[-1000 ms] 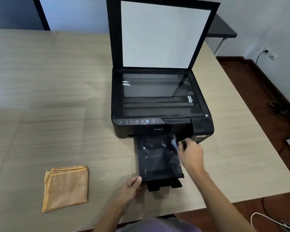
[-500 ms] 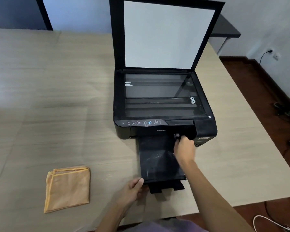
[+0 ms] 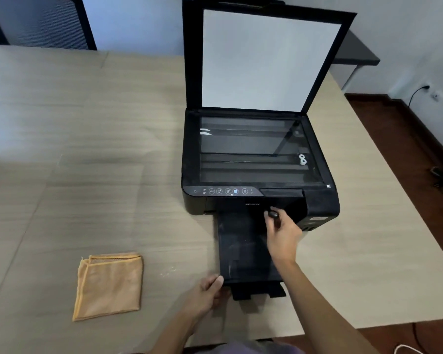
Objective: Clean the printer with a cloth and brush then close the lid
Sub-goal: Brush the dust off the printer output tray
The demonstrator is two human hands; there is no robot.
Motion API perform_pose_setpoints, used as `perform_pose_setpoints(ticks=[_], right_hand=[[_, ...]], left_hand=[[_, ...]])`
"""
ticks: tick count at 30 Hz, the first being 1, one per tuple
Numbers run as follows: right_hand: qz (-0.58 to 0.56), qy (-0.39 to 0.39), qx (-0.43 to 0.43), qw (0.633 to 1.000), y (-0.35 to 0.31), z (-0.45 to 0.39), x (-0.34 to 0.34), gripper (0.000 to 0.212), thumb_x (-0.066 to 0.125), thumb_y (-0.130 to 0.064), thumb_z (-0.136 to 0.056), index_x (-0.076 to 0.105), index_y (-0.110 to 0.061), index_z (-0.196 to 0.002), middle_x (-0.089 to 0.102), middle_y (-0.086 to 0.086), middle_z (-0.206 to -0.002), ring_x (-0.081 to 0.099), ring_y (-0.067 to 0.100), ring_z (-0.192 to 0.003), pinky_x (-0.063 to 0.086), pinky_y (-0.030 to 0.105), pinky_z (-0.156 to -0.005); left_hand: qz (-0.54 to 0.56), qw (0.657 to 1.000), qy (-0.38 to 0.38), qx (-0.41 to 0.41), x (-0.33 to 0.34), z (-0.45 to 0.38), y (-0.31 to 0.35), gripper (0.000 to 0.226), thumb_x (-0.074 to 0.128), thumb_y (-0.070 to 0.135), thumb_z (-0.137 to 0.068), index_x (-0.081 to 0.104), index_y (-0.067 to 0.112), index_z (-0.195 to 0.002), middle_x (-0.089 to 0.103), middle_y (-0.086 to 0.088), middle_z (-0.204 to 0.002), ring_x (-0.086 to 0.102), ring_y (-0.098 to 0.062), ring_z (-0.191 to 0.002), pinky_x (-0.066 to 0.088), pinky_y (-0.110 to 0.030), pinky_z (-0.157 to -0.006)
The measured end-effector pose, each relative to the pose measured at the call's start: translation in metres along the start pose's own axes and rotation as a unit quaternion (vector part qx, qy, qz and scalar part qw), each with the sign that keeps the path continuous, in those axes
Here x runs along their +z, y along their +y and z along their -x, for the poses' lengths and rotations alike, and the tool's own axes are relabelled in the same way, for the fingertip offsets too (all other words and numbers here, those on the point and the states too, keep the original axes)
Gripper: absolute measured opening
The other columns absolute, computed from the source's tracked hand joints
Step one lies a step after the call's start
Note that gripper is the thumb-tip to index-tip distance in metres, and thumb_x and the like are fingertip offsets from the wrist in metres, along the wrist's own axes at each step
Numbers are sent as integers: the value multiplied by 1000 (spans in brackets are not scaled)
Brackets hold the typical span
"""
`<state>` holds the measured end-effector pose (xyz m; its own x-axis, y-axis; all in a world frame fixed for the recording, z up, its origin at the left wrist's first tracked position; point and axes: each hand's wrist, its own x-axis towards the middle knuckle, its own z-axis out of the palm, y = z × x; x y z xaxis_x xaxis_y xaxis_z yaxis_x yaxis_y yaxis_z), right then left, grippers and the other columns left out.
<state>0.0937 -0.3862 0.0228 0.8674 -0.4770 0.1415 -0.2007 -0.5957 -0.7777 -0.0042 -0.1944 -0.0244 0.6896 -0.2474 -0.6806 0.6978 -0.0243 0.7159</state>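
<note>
A black printer (image 3: 256,159) sits on the table (image 3: 87,149), lid (image 3: 269,60) raised. The right hand (image 3: 283,235) grips a small dark brush (image 3: 273,214), its bristles hidden. The left hand (image 3: 207,295) pinches the output tray (image 3: 243,251). An orange cloth (image 3: 109,284) lies left, apart.

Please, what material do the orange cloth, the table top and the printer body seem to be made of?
Cloth: probably microfibre or another soft woven fabric; matt, folded, with a stitched edge and a mesh layer showing. Table: looks like pale wood-grain laminate, smooth with a faint sheen; real wood cannot be excluded. Printer: apparently black moulded plastic, mostly matt; its scanner bed seems glass, since it reflects.
</note>
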Motion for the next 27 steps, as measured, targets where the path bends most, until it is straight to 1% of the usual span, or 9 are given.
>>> perform_pose_setpoints(ticks=[3,7,12,16,17,20,22,24,27], right_hand=[[30,-36,63,997,-6,13,31,21,53,-26,-94,60,-7,-95,72,15,-80,67,34,-75,48,32,-67],[2,-284,-71,956,-33,40,55,26,49,-38,-92,59,-15,-95,71,7,-70,66,24,-63,53,34,-61],[71,-62,-22,995,-22,11,27,16,58,-20,-92,62,-4,-91,70,17,-70,66,34,-64,41,30,-52],[62,-361,-107,924,-37,35,33,15,58,-27,-89,66,-15,-86,72,7,-72,68,25,-72,53,35,-72],[74,-370,-110,919,-36,34,32,16,58,-29,-89,67,-16,-85,73,7,-75,67,25,-75,52,34,-75],[91,-163,-45,981,-16,11,12,16,59,-24,-89,67,-11,-84,73,12,-75,67,34,-75,47,35,-66],[104,-264,-64,957,-15,13,1,17,60,-27,-87,67,-12,-82,72,10,-71,67,31,-73,51,36,-67],[134,-448,-114,876,-25,30,3,20,59,-31,-86,68,-13,-81,70,4,-67,67,21,-71,51,32,-73],[99,-312,-91,941,-30,9,13,20,56,-32,-88,67,-16,-91,73,6,-76,68,27,-77,52,34,-76]], left_hand=[[-7,1000,14,-1,0,-2,-3,27,45,26,-99,62,19,-81,52,13,-55,41,-2,-52,28,-20,-54],[-22,998,52,-29,1,-5,-1,36,50,32,-96,52,20,-63,50,13,-41,43,-2,-46,30,-22,-52],[-13,1000,16,-15,-1,-4,-6,28,48,32,-98,68,18,-84,58,2,-67,49,-12,-67,34,-22,-57],[3,999,35,-29,-1,-6,-5,29,52,29,-96,68,15,-77,63,2,-65,52,-12,-65,33,-23,-56],[1,999,32,-34,-1,-6,-4,28,52,29,-96,70,14,-82,65,0,-68,54,-11,-64,34,-22,-56],[6,1000,14,-20,-2,-6,-7,29,49,29,-98,72,13,-96,55,4,-67,47,-6,-60,34,-20,-57],[-8,1000,17,-19,-1,-6,-6,30,48,28,-98,71,14,-85,49,10,-58,42,-6,-58,31,-16,-54],[-18,999,26,-13,-2,-6,-7,28,47,21,-99,66,14,-80,54,13,-45,48,1,-47,33,-10,-46],[-4,999,2,-35,-2,-8,-5,26,48,23,-98,69,7,-99,73,1,-74,65,-4,-65,46,-13,-57]])
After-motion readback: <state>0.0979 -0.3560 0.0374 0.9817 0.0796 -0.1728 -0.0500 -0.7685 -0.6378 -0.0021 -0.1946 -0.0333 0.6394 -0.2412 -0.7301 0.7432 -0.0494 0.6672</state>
